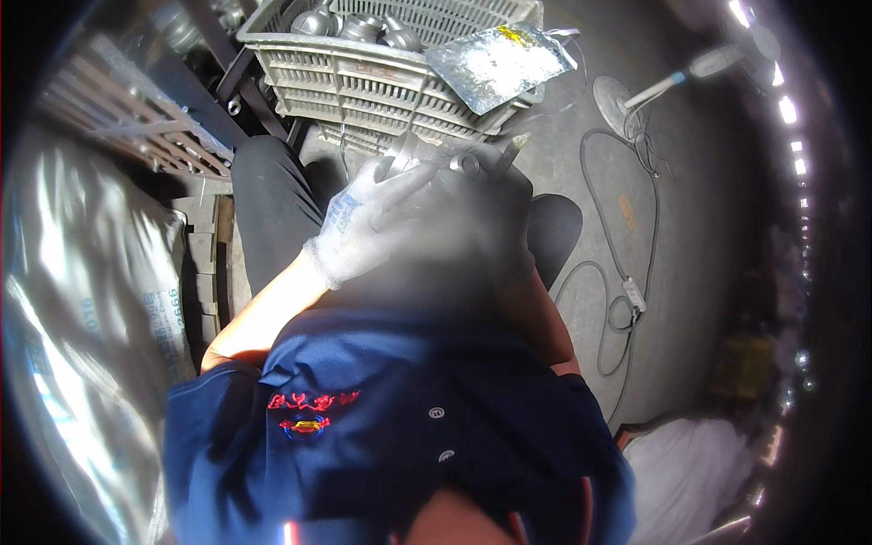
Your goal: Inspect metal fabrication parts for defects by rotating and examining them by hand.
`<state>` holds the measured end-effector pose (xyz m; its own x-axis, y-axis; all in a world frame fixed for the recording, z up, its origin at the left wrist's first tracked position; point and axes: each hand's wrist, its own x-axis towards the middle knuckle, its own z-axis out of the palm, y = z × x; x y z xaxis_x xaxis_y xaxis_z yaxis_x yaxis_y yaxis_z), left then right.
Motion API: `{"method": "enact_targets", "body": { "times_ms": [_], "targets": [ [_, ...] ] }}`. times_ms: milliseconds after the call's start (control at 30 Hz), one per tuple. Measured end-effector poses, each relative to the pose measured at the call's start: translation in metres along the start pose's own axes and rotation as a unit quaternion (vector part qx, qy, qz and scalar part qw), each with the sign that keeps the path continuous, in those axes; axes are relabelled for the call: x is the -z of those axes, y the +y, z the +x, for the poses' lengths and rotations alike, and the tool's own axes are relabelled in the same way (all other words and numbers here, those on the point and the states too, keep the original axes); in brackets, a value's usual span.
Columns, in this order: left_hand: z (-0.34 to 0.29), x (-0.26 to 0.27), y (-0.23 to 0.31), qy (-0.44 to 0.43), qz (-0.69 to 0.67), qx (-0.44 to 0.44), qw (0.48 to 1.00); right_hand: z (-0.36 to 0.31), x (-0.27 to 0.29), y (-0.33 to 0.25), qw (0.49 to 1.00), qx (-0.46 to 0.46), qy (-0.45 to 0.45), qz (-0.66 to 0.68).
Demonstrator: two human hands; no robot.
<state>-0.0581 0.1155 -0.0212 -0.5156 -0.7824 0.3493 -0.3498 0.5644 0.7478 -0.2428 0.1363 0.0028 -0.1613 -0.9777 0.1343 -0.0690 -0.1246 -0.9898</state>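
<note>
My left hand (363, 218), in a pale grey glove, is closed around a silvery metal part (413, 150) held above my lap. The part has a rounded, ribbed body, and a short tube end with a round opening (464, 164) shows near my right hand. My right hand (501, 204) also wears a glove and lies in shadow and haze. Its fingers bend around a slim piece with a pale pointed tip (517, 145), perhaps a blade; its kind is unclear. Both hands are close together, and haze hides where they meet the part.
Just ahead stands a pale slotted plastic crate (363, 80) holding several metal parts (361, 27). A silvery foil sheet (500, 65) lies over its right corner. A fan (627, 104), looping cable (589, 182) and white sacking (100, 272) are around me.
</note>
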Motion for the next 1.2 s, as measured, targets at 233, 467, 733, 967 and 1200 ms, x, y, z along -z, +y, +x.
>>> {"method": "enact_targets", "body": {
  "times_ms": [233,467,733,967,1200],
  "targets": [
    [0.000,0.005,-0.001,-0.044,0.022,-0.030,0.998,0.003,0.006,0.013,0.998,-0.005,0.003,0.055],
    [0.005,0.011,0.003,-0.013,-0.050,0.044,0.998,0.000,0.004,0.011,0.999,0.000,-0.013,0.042],
    [0.005,0.020,-0.012,-0.016,0.050,-0.069,0.996,-0.003,0.002,0.015,0.994,-0.021,0.010,0.107],
    [-0.011,-0.012,-0.060,0.160,-0.531,0.306,0.774,0.003,0.013,0.026,0.964,-0.140,0.043,0.220],
    [-0.018,-0.019,-0.077,0.121,-0.668,0.307,0.667,0.003,0.007,0.051,0.948,-0.164,0.038,0.272]
  ]
}}
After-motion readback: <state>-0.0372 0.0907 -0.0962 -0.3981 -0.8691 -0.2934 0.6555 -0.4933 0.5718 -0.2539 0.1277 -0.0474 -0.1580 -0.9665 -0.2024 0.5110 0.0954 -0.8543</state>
